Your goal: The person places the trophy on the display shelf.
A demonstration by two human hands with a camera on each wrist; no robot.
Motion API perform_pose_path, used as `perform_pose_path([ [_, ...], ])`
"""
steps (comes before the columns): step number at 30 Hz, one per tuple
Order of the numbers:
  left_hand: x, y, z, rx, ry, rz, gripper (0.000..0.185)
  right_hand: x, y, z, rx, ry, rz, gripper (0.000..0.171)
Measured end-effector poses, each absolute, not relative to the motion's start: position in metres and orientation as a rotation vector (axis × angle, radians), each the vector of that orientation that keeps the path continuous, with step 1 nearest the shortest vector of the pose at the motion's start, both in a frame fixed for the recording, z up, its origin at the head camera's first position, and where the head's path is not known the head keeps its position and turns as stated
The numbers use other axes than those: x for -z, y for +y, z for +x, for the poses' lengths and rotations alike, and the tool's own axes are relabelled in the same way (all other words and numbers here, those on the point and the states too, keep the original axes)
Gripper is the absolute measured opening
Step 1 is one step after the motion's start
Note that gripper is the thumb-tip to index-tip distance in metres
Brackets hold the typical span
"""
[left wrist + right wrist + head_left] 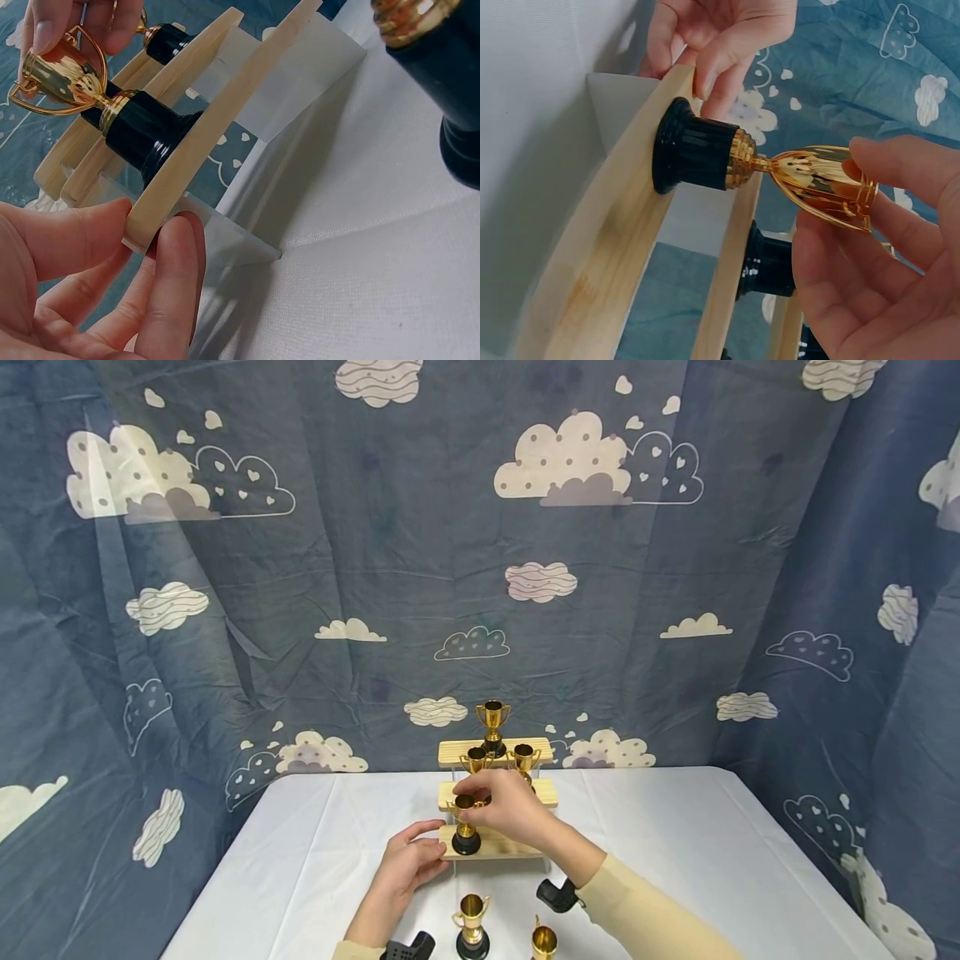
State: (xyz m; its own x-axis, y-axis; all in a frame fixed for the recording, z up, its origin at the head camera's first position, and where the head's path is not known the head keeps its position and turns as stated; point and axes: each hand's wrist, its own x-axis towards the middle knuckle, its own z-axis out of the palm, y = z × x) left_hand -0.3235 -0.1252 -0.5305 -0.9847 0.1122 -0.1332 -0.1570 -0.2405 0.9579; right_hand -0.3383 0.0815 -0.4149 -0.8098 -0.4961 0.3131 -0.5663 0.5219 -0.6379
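Setting a small gold trophy (466, 827) on the bottom step of the wooden riser (495, 845): right hand (504, 810) pinches its cup, left hand (408, 860) pinches the step's nine-o'clock end. Next, release gently so it stays upright.

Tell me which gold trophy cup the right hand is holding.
The small gold trophy cup on a black base standing on the lowest wooden step; the right hand pinches its bowl. Others stand untouched on higher steps or on the table.
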Motion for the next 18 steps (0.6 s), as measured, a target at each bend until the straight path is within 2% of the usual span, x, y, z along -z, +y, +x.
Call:
perform_pose_path([
  [18, 0.5305, -0.1259, -0.3233, -2.334, 1.827, -0.054, 0.053, 0.4242, 0.0806, -0.3383, -1.208, -2.617, 0.919, 0.038],
])
